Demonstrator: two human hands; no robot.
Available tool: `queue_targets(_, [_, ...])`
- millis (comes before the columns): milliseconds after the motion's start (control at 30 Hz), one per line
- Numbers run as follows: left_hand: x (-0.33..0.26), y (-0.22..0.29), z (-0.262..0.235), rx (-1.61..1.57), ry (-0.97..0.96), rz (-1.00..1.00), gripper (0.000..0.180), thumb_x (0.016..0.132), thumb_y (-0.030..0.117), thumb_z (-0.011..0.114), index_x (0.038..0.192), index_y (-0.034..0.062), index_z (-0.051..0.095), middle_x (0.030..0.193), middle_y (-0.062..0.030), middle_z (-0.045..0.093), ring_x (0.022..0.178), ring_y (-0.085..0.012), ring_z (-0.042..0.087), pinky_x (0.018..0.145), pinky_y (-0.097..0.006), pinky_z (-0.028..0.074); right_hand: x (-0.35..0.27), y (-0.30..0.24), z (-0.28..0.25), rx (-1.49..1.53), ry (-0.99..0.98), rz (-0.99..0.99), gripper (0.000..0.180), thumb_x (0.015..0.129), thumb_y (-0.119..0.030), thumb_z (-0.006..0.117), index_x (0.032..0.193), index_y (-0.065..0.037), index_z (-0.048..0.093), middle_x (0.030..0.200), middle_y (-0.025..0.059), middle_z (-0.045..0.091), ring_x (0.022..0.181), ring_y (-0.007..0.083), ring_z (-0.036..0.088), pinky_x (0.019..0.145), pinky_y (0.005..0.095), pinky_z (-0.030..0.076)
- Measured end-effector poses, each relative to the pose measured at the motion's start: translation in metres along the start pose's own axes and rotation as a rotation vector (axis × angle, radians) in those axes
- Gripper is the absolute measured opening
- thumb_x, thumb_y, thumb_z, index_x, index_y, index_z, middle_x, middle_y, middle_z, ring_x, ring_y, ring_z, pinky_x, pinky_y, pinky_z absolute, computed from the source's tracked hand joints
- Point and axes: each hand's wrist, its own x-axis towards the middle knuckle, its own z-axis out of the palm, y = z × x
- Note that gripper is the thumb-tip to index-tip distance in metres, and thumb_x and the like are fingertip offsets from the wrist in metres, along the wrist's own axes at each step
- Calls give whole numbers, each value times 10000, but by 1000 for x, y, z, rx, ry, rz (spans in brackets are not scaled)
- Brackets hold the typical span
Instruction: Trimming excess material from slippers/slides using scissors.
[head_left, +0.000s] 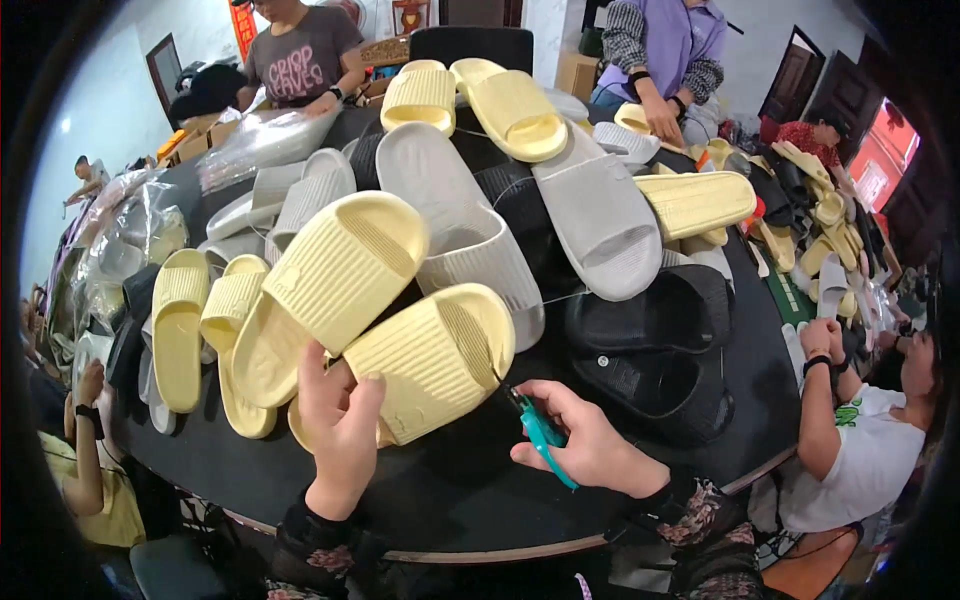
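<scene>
Yellow slipper sits near the table's front edge; left hand overlaps it, fingers' grip unclear; right hand clasps teal-handled snips.

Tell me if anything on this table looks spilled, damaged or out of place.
Nothing looks spilled or clearly damaged. One yellow slipper, right of a grey slipper, seems sole-up: odd, since the front yellow slipper at the left hand lies strap-up.

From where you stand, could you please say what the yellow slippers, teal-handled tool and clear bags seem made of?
Yellow slippers: probably moulded foam or rubber, matte, with ribs formed in one piece.
Teal-handled tool: handles likely smooth plastic, evenly coloured; dark tip perhaps metal.
Clear bags: apparently thin plastic film, see-through with glossy wrinkles.
</scene>
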Motion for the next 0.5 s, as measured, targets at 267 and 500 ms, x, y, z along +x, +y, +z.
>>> queue_targets(267, [-4, -3, -4, 96, -25, -1, 587, 833, -63, 463, 1358, -67, 200, 1016, -148, 602, 822, -99, 545, 697, -202, 413, 0, 2, 8, 32, -44, 10, 573, 771, -181, 750, 1198, 12, 421, 831, 74, 594, 744, 104, 569, 669, 253, 463])
queue_targets(500, [-12, -5, -1, 106, -118, 32, 597, 838, -69, 456, 1372, -61, 191, 1100, -204, 588, 877, -120, 563, 725, -213, 422, -4, 16, 7, 20, 15, -100, 508, 784, -67, 723, 1181, 23, 419, 829, 89, 605, 755, 104, 576, 673, 252, 465])
